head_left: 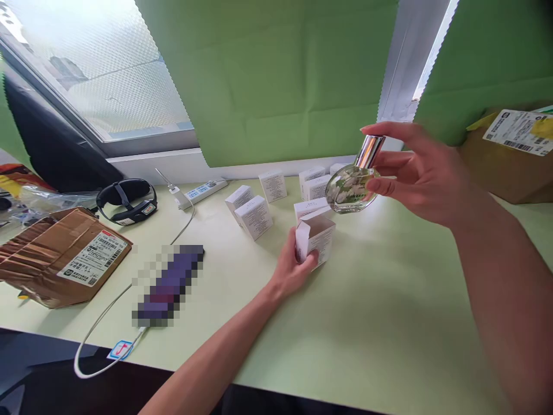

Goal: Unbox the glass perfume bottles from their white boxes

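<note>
My right hand [415, 173] is closed on a clear glass perfume bottle [352, 187] with a shiny silver cap. The bottle is tilted, up in the air just above and right of a small white box. Fingers of my left hand [296, 265] wrap round that white box [322, 239], whose top flaps stand up and open. The inside of the box is mostly hidden. Right behind it, partly covered, is another white box [305, 208]. Further left, two printed white boxes [254, 218] stand side by side.
Several more white boxes [273, 185] stand along the window side of the table [380, 323]. At left lie a brown parcel [82, 259], a black headset [127, 202], a power strip [205, 191] and a blurred-out phone [170, 285] on a white cable. Another parcel [510, 161] sits far right.
</note>
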{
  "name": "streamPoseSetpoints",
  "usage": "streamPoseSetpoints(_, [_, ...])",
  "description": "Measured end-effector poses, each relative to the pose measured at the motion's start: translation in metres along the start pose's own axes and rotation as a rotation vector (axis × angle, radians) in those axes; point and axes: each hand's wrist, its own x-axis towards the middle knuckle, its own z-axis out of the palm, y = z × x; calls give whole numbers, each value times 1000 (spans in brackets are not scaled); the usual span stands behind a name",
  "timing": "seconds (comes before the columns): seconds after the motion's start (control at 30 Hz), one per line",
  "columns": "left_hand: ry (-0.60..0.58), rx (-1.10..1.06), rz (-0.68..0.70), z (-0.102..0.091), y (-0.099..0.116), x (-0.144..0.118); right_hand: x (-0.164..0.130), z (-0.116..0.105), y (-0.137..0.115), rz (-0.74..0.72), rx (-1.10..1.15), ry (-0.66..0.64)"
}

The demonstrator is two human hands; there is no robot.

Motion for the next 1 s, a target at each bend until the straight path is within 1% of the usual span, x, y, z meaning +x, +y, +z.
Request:
streamPoseSetpoints(0.1, [86, -5, 152, 4, -4, 0, 0, 8, -2, -31, -2, -41])
streamPoseSetpoints(0.17, [116, 14, 268, 5, -6, 0, -1, 12, -5, -27, -51, -64])
streamPoseSetpoints(0.2, [109, 37, 316, 6, -7, 0, -2, 14, -7, -19, -85, -73])
streamPoseSetpoints(0.27, [54, 80, 369, 5, -8, 0, -3, 17, -11, 5, -139, -102])
streamPoseSetpoints(0.37, [-10, 76, 337, 4, -8, 0, -5, 21, -16, 33, -170, -166])
streamPoseSetpoints(0.5, [-13, 75, 251, 3, -10, 1, -5, 23, -15, 57, -216, -246])
streamPoseSetpoints(0.6, [-21, 124, 228, 3, -10, 2, -5, 25, -10, 87, -217, -285])
streamPoseSetpoints(0.67, [-22, 113, 217, 3, -10, 2, -4, 28, -7, 104, -187, -308])
streamPoseSetpoints(0.83, [-8, 42, 199, 4, -8, 0, -4, 40, -5, 64, -50, -371])
streamPoseSetpoints(1.0, [15, 15, 195, 5, -5, 0, -6, 47, -1, 44, -121, -402])
